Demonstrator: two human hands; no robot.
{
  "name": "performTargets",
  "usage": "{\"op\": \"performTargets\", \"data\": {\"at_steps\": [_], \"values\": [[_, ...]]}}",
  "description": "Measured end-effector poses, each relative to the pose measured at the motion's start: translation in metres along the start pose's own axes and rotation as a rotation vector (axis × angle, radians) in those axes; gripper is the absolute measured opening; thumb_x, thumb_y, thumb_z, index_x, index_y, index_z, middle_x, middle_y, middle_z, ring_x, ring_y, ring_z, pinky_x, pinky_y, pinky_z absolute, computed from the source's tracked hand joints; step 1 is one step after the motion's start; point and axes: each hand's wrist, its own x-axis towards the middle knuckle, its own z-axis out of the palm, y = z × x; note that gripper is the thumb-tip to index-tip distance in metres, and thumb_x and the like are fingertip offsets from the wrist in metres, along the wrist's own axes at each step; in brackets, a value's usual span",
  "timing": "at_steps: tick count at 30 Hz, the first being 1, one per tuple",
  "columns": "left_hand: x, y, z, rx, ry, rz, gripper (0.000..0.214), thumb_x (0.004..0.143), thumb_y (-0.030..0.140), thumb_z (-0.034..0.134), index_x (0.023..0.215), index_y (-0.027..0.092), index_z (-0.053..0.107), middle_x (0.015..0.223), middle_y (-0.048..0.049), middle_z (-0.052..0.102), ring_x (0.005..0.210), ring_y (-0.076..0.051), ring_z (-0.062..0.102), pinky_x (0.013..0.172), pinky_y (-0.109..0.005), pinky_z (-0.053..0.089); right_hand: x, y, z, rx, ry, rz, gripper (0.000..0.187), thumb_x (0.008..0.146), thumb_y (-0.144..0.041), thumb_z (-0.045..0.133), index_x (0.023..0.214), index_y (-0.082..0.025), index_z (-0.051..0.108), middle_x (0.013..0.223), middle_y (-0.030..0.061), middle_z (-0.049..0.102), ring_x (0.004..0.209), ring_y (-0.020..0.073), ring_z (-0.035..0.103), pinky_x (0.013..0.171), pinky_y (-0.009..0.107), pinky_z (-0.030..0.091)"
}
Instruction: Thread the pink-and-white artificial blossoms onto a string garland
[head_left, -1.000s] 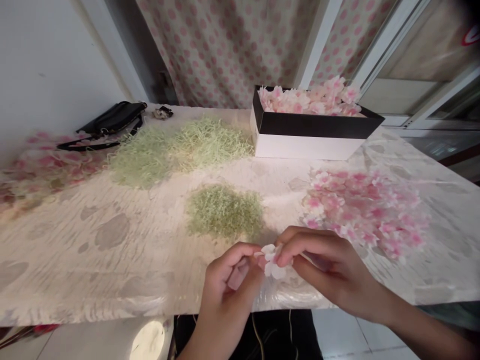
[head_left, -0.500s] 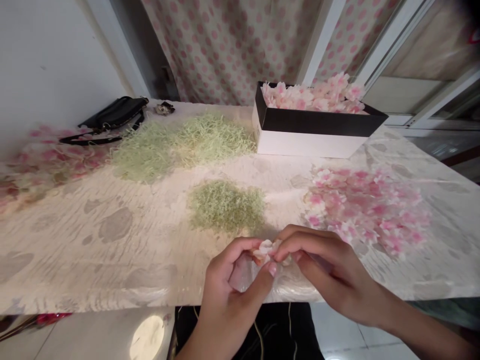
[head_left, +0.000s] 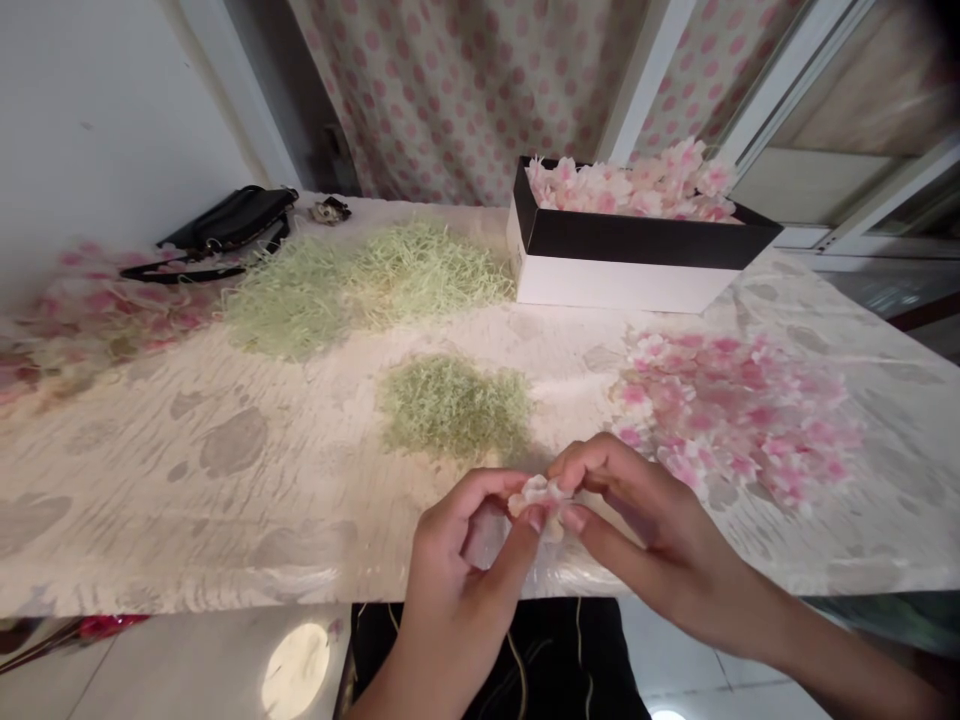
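A small pale pink artificial flower [head_left: 541,492] is held up over the table's front edge. My left hand [head_left: 469,560] pinches it between thumb and fingers from the left. On its right side, my right hand [head_left: 652,530] has its fingertips on the petals, the thumb a little below the index finger. Just beyond my hands lies a clump of green fluffy filler [head_left: 456,405]. To the right of it spreads a pile of pink and white flowers [head_left: 739,410].
A black and white box [head_left: 630,285] filled with pink flowers stands at the back right. Two heaps of green shredded filler [head_left: 427,275] lie at the back left. Farther left are a black bag [head_left: 236,220] and more pink flowers [head_left: 112,310]. A patterned cloth [head_left: 232,440] covers the table.
My right hand's index finger has lifted and its thumb has drawn back slightly to the right, showing more of the flower. The left hand keeps its pinch almost in place.
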Motion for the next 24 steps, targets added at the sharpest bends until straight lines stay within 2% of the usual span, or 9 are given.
{"op": "performTargets", "data": {"at_steps": [5, 10, 24], "values": [[-0.0017, -0.0009, -0.0021, -0.036, 0.005, -0.028, 0.008, 0.082, 0.021, 0.068, 0.088, 0.027, 0.067, 0.069, 0.0056, 0.061, 0.068, -0.010, 0.060, 0.065, -0.017, 0.049, -0.0005, 0.0032, 0.0063, 0.090, 0.074, 0.024, 0.010, 0.094, -0.021, 0.052, 0.097, -0.029, 0.047, 0.085, -0.0034, 0.055, 0.076, 0.0121, 0.056, 0.066, 0.024, 0.046], [-0.0019, 0.0010, -0.0021, -0.095, -0.009, -0.055, 0.007, 0.082, 0.022, 0.069, 0.087, 0.026, 0.068, 0.074, 0.0044, 0.064, 0.071, -0.010, 0.061, 0.067, -0.017, 0.049, 0.0021, 0.0009, 0.0073, 0.172, 0.075, 0.037, 0.015, 0.093, -0.016, 0.052, 0.097, -0.028, 0.045, 0.081, -0.0046, 0.054, 0.072, 0.0100, 0.055, 0.064, 0.021, 0.046], [0.0001, 0.0019, -0.0033, -0.089, 0.004, -0.072, 0.009, 0.082, 0.020, 0.069, 0.090, 0.024, 0.068, 0.075, 0.0032, 0.065, 0.072, -0.011, 0.063, 0.070, -0.018, 0.051, 0.0016, 0.0023, 0.0105, 0.194, 0.075, 0.032, 0.017, 0.093, -0.014, 0.051, 0.100, -0.027, 0.043, 0.082, -0.0025, 0.055, 0.071, 0.0123, 0.055, 0.060, 0.024, 0.045]]}}
